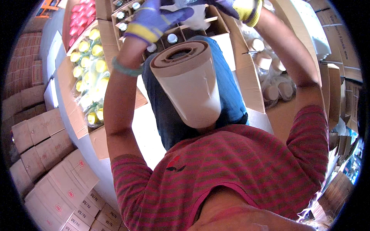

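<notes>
My left hand (154, 19), in a purple glove with yellow bands, is over a divided cardboard carton (221, 42). Its thumb stretches out to the right, and the upper edge cuts off some fingers. My right hand (241, 8), gloved alike, reaches in from the right, its fingers closed at the top of a crumpled clear plastic bag (194, 17); the fingertips are partly out of view. Bottles with white caps (172, 38) stand in some of the carton's cells. Against my lap, between my forearms, rests a white cylindrical container (189, 92) with a brown ringed end.
On the left, an open carton holds yellow-capped bottles (88, 73); red-pink packs (81, 19) lie beyond. Right of the divided carton, another box holds plastic-wrapped jars (271, 77) with pale lids. Stacked cardboard boxes (58, 188) line the lower left, and more cartons (335, 34) are at far right.
</notes>
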A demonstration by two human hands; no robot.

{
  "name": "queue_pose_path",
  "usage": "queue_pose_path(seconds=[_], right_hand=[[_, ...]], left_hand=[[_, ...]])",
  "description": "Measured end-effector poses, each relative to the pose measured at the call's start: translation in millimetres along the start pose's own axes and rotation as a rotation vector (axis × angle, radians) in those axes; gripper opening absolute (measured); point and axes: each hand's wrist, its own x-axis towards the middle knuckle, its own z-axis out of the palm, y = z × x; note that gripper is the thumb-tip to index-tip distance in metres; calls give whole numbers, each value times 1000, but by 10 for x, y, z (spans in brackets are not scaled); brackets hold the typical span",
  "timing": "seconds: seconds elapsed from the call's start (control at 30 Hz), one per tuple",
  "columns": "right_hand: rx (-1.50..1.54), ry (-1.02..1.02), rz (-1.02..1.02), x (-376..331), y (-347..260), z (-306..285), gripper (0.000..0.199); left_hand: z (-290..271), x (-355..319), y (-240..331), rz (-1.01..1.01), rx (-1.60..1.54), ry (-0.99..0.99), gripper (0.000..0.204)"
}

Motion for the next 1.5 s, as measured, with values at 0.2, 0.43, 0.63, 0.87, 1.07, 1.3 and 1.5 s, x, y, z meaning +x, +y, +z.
queue_pose_path(seconds=[0.2, 0.43, 0.63, 0.87, 1.07, 1.3, 1.5], right_hand=[[352, 264, 139, 49, 240, -202, 14], [-607, 10, -264, -129, 728, -370, 25], [-819, -351, -190, -936, 999, -255, 22], [-401, -431, -143, -1446, -19, 163, 16], [-955, -667, -291, -2054, 225, 562, 25], [-781, -453, -82, -2399, 313, 884, 28], [-81, -85, 36, -1934, 228, 955, 27]], left_hand=[[4, 132, -540, -40, -405, 71, 17], [-11, -198, -1203, 122, 215, 241, 27], [61, -938, -1053, -149, -140, 116, 23], [-187, -1958, -480, 299, -55, -99, 23], [363, -2376, -460, 532, 208, -496, 28], [904, -3046, -618, 37, -33, -192, 45], [606, -2969, -387, -23, -146, 122, 68]])
